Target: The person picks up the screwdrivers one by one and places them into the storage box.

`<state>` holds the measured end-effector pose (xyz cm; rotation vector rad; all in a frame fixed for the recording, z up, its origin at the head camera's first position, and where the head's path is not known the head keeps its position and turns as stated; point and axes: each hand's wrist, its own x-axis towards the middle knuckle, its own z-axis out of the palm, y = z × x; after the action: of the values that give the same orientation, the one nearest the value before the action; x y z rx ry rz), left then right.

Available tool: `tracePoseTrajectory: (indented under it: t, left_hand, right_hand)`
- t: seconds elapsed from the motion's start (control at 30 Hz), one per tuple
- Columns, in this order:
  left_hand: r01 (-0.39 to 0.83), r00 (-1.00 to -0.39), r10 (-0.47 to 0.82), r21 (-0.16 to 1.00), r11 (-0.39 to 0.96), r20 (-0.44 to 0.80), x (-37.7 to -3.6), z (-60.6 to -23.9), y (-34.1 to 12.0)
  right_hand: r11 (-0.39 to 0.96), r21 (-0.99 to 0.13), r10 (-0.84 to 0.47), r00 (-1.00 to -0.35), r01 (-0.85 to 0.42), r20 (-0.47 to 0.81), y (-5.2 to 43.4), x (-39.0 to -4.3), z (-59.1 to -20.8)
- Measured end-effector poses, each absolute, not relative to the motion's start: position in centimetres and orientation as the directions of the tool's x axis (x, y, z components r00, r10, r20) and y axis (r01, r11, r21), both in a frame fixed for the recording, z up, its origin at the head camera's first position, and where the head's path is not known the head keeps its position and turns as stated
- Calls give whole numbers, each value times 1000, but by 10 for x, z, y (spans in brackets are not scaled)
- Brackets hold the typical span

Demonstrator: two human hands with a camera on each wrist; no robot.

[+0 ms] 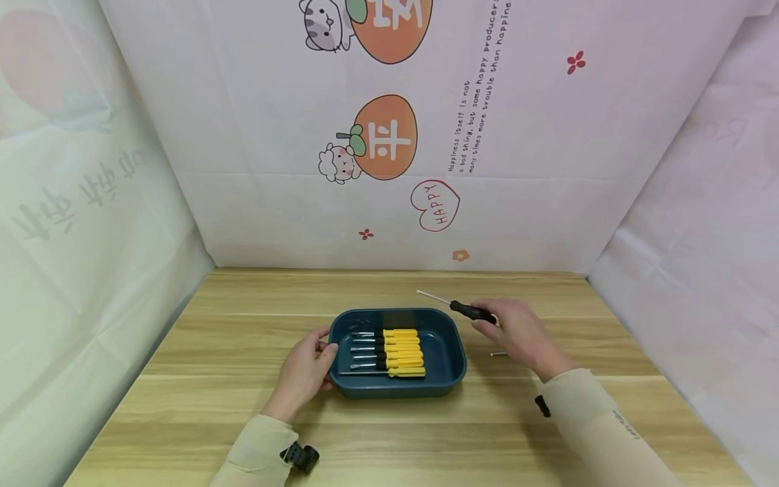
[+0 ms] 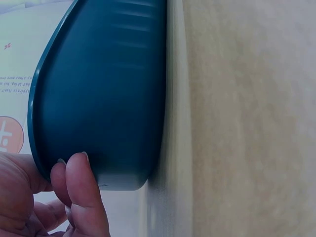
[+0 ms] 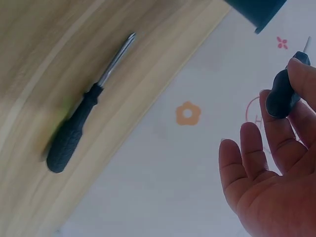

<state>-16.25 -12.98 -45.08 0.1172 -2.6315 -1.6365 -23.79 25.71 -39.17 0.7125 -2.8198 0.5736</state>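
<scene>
A dark blue tray holds several yellow-handled screwdrivers lying side by side, shafts to the left. At its left end my left hand grips the rim; in the left wrist view, fingers press against the tray wall. My right hand pinches a black-handled screwdriver above the table, right of the tray, its shaft pointing left. Another black-handled screwdriver lies on the table beneath that hand. In the head view only its tip shows.
The wooden table is bounded at the back by a white printed sheet. White sheets also hang at both sides. A black strap device sits at the left wrist.
</scene>
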Motion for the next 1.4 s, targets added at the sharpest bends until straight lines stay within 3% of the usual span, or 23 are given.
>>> tracePoseTrajectory:
  t: [0.37, 0.63, 0.87, 1.2, 1.4]
  left_hand:
    - [-33, -997, -82, 899, 436, 3, -162, -451, -130]
    - [-46, -996, -91, 899, 435, -6, -164, -453, -131]
    - [-29, -997, -82, 900, 435, 7, -162, -453, -131]
    - [-25, -997, -81, 904, 427, 11, -162, -453, -131]
    - [-39, -996, -92, 906, 422, 0, -163, -453, -131]
  right_hand:
    - [754, -293, -509, -804, -589, 308, 233, -230, -387]
    - [763, -237, -548, -796, -602, 258, 216, -222, -389]
    - [727, -182, -612, -745, -662, 264, 202, -215, -393]
    - [735, -178, -634, -756, -655, 162, 189, -209, -399]
    - [705, -167, -678, -724, -689, 130, 182, -208, -402]
